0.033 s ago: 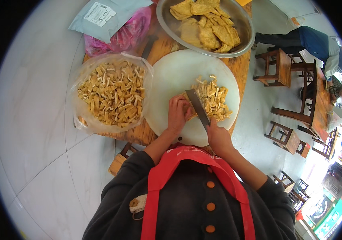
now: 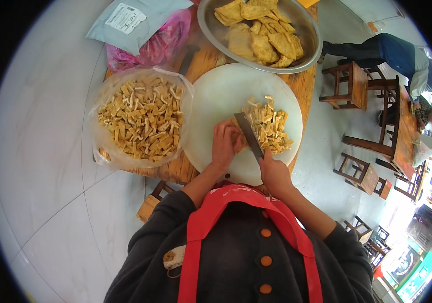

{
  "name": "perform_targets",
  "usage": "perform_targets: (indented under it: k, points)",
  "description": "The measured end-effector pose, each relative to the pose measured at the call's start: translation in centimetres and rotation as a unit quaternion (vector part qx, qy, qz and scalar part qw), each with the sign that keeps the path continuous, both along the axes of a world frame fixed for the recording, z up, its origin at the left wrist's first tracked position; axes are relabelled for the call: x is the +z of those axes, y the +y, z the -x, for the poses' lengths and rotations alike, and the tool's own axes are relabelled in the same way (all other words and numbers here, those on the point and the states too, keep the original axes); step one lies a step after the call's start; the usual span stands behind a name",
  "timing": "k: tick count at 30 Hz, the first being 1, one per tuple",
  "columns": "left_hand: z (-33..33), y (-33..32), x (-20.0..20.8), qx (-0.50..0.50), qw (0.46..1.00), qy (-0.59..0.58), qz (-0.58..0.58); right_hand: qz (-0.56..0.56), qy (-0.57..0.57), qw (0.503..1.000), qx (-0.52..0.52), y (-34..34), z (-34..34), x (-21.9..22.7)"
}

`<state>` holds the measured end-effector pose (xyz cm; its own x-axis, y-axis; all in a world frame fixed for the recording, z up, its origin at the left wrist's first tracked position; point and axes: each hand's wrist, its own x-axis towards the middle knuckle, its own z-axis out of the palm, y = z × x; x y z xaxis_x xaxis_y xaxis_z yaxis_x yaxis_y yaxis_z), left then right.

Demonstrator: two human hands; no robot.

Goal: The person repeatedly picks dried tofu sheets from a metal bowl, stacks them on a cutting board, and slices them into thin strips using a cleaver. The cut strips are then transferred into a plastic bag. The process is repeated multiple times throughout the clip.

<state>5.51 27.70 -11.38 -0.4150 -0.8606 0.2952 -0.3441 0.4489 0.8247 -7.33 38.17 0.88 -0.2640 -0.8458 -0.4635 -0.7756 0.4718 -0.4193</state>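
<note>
My right hand (image 2: 275,174) grips the handle of a cleaver (image 2: 249,134), its dark blade slanting up and to the left over a round white cutting board (image 2: 206,101). Close against the blade's left side, my left hand (image 2: 225,144) is closed, its curled fingers pressing down on a piece of fried tofu that they mostly hide. To the right of the blade lies a pile of cut fried tofu strips (image 2: 273,125). Left of the board, an open clear plastic bag (image 2: 94,113) holds many more strips (image 2: 142,118).
A steel basin (image 2: 313,59) of whole fried tofu pieces (image 2: 264,46) stands at the board's far edge. Pink (image 2: 175,35) and grey (image 2: 147,15) bags lie far left on the wooden table (image 2: 173,169). Wooden stools (image 2: 355,86) and a person (image 2: 395,53) are off to the right.
My right hand and the cleaver's handle have shifted very slightly up and to the left. My left hand stays in place.
</note>
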Motion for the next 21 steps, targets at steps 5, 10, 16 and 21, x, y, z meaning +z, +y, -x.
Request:
perform_targets:
  k: [5, 10, 16, 21]
  points:
    - [0.2, 0.1, -0.5, -0.005, 1.0, 0.002, 0.029, 0.026, 0.041, 0.999, -0.009, -2.1, -1.2, -5.6]
    - [-0.5, 0.1, 0.6, -0.016, 1.0, 0.001, 0.023, 0.101, 0.05, 0.993, -0.018, -2.6, -0.3, -8.5]
    - [-1.2, 0.4, 2.2, 0.002, 1.0, -0.002, 0.022, 0.079, -0.044, 0.988, -0.125, -3.1, 0.3, -4.5]
    - [-0.7, 0.7, 2.4, 0.056, 0.996, 0.048, -0.059, 0.106, -0.01, 0.994, -0.038, 0.7, 0.3, 2.3]
